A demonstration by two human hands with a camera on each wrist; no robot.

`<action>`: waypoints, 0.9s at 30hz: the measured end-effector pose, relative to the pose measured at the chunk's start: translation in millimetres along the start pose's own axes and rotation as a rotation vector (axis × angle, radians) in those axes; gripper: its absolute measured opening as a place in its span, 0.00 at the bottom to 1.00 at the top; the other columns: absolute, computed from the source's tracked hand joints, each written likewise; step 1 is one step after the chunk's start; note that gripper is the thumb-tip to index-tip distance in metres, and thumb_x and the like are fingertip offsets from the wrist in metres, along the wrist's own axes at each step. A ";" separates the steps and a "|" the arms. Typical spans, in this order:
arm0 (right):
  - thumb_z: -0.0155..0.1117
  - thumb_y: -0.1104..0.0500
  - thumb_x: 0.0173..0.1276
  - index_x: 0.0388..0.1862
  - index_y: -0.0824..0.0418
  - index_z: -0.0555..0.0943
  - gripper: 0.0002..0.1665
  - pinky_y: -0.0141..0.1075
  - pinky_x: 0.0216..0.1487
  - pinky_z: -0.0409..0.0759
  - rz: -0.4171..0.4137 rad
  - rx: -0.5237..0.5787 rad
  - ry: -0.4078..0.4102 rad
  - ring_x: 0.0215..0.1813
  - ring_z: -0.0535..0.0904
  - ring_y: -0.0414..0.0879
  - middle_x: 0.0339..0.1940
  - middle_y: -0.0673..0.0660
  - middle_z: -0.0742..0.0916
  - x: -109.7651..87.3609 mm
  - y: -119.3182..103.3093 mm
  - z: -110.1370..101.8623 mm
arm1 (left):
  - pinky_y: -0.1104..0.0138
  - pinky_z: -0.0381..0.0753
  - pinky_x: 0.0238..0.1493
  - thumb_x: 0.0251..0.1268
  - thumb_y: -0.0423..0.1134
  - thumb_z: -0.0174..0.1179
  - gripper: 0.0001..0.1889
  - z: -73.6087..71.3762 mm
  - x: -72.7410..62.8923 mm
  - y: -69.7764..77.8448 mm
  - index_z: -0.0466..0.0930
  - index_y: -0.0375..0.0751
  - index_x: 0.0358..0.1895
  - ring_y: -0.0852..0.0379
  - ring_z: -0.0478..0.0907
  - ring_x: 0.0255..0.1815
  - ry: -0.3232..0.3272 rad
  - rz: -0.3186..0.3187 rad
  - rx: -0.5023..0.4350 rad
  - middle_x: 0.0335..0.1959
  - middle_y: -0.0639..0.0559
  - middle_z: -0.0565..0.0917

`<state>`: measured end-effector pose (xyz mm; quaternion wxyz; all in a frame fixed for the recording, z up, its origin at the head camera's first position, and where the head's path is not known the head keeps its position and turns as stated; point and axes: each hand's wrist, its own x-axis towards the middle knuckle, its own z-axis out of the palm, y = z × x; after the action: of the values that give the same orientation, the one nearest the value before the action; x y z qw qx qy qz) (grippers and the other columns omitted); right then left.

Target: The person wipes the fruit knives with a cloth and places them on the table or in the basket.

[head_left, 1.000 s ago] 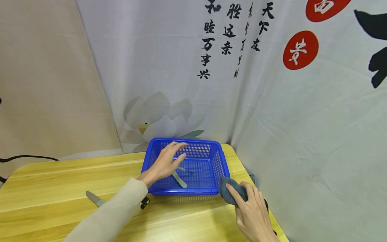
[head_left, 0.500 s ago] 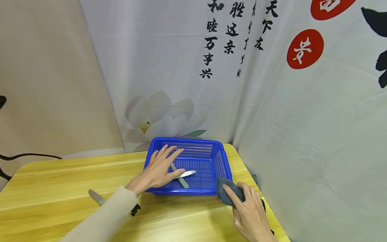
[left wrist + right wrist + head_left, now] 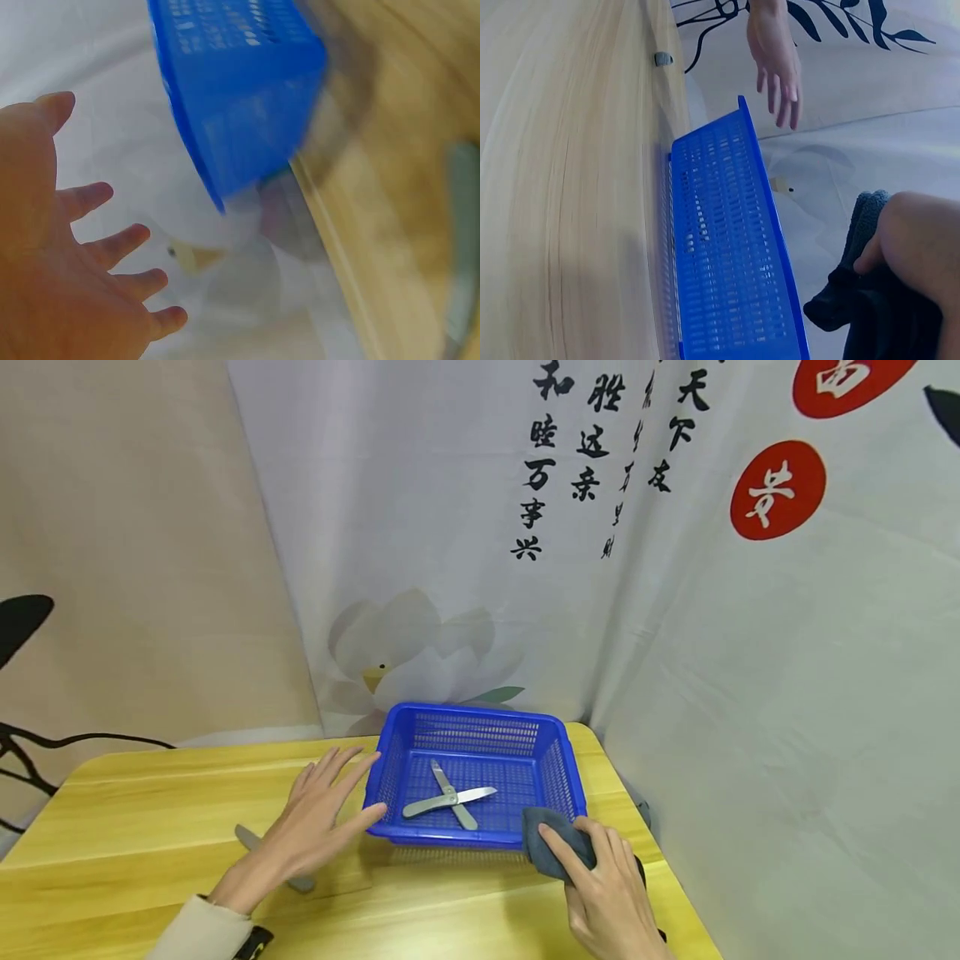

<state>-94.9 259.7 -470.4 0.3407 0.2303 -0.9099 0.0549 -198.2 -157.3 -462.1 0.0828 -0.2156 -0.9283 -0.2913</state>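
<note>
My left hand hovers with spread fingers left of the blue plastic basket, holding nothing. Beneath it on the table lies a folding knife with its blade out, partly hidden by the hand; its handle shows blurred in the left wrist view. Inside the basket two more open folding knives with grey-green handles cross each other, one pointing right and the other pointing to the back. My right hand grips a dark grey-blue cloth at the basket's front right corner.
The wooden table ends at a printed curtain behind and to the right. Black cables run past the table's back left. The basket stands near the far right corner.
My left hand has withdrawn from over the basket to the left, fingers spread, uncovering a second knife lying across the first. The right hand keeps the cloth nearly in place.
</note>
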 end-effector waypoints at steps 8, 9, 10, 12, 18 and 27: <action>0.63 0.67 0.56 0.81 0.41 0.80 0.51 0.47 0.50 0.78 -0.027 0.016 -0.022 0.56 0.79 0.54 0.62 0.63 0.85 6.1 -9.1 3.4 | 0.16 0.47 0.81 0.86 0.60 0.62 0.39 -9.1 -53.7 -36.3 0.65 0.48 0.90 0.16 0.52 0.90 0.046 -0.090 0.020 0.90 0.30 0.63; 0.62 0.66 0.56 0.81 0.41 0.80 0.51 0.48 0.50 0.79 -0.032 0.016 -0.025 0.57 0.80 0.55 0.62 0.63 0.85 6.9 -10.0 3.7 | 0.15 0.49 0.80 0.86 0.60 0.62 0.39 -8.3 -58.6 -39.7 0.65 0.47 0.89 0.14 0.53 0.89 0.053 -0.100 0.029 0.89 0.28 0.64; 0.61 0.66 0.56 0.82 0.41 0.80 0.51 0.49 0.51 0.80 -0.035 0.018 -0.026 0.58 0.80 0.55 0.63 0.63 0.85 7.8 -10.7 4.2 | 0.15 0.50 0.79 0.85 0.60 0.63 0.40 -6.9 -62.9 -42.8 0.66 0.46 0.89 0.13 0.54 0.88 0.061 -0.111 0.037 0.88 0.27 0.65; 0.61 0.66 0.56 0.82 0.40 0.80 0.51 0.50 0.52 0.81 -0.041 0.023 -0.028 0.59 0.80 0.55 0.63 0.63 0.85 9.5 -12.1 5.1 | 0.15 0.55 0.77 0.85 0.60 0.64 0.40 -3.3 -69.9 -48.0 0.67 0.43 0.88 0.12 0.57 0.85 0.079 -0.134 0.069 0.86 0.26 0.67; 0.60 0.66 0.59 0.80 0.41 0.81 0.48 0.48 0.51 0.79 -0.059 0.031 -0.021 0.57 0.79 0.54 0.62 0.62 0.85 14.1 -16.5 8.7 | 0.14 0.65 0.69 0.84 0.60 0.65 0.41 11.2 -85.2 -58.6 0.69 0.33 0.85 0.11 0.63 0.80 0.103 -0.239 0.117 0.81 0.19 0.70; 0.61 0.65 0.58 0.79 0.41 0.82 0.47 0.47 0.50 0.78 -0.073 0.024 -0.041 0.57 0.78 0.53 0.62 0.62 0.85 17.8 -20.5 12.2 | 0.43 0.86 0.30 0.78 0.60 0.71 0.41 22.4 -99.7 -72.1 0.79 0.15 0.60 0.23 0.82 0.40 0.172 -0.384 0.246 0.52 0.13 0.81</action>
<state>-104.6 231.5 -469.4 0.3209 0.2686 -0.9069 0.0483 -142.1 -232.6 -544.7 0.1301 0.0022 -0.9703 -0.2037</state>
